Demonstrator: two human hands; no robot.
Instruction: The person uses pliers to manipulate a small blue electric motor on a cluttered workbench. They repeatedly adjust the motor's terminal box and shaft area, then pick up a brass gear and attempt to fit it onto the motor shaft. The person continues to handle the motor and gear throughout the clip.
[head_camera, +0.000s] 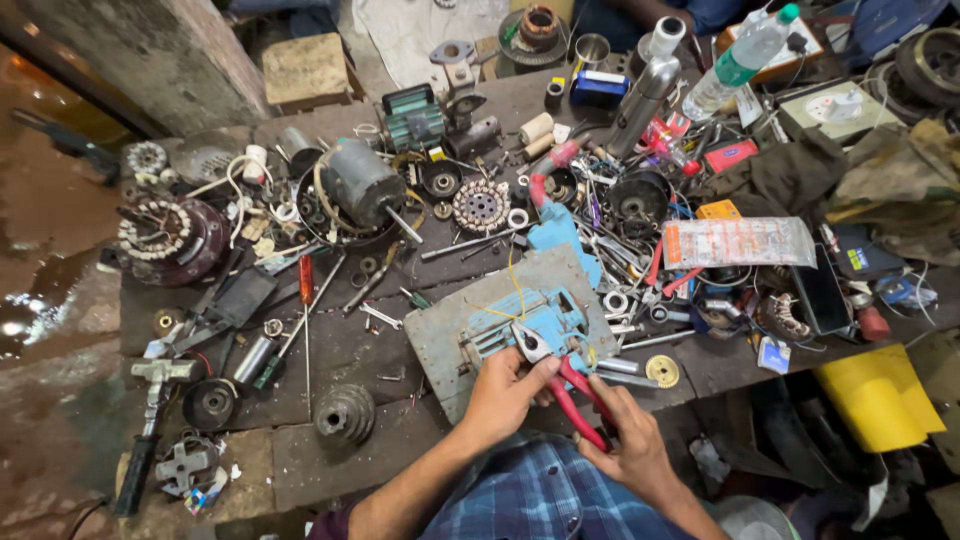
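1. Nearest the camera, a blue checked cloth (535, 495) covers the person's lap, with both forearms reaching forward over it.
2. The right hand (632, 440) is clenched around the red handles of a pair of red-handled metal pliers (560, 378); the left hand (500, 392) pinches close beside the plier head, its fingertips touching the work; whether it grips a wire or only steadies the part I cannot tell.
3. The plier jaws meet a small blue-painted metal motor frame (525, 322), which lies on a grey, worn metal plate (440, 335) at the near edge of the cluttered dark counter (345, 350); a thin yellow wire (513, 275) rises from the frame.
4. As a judgement: the frame looks stripped and open, so dismantling seems well along; the wire is still attached at the jaws and nothing looks refitted.
5. Just right of the frame sits a small brass gear (661, 371); left of the plate rests a dark stepped pulley (345, 411).
6. Farther off lie a grey cylindrical electric motor (360, 185), a round copper-wound stator ring (480, 205) and a clear plastic packet of small parts (738, 242).
7. At the far edge stands a clear plastic bottle with a green cap (745, 50).
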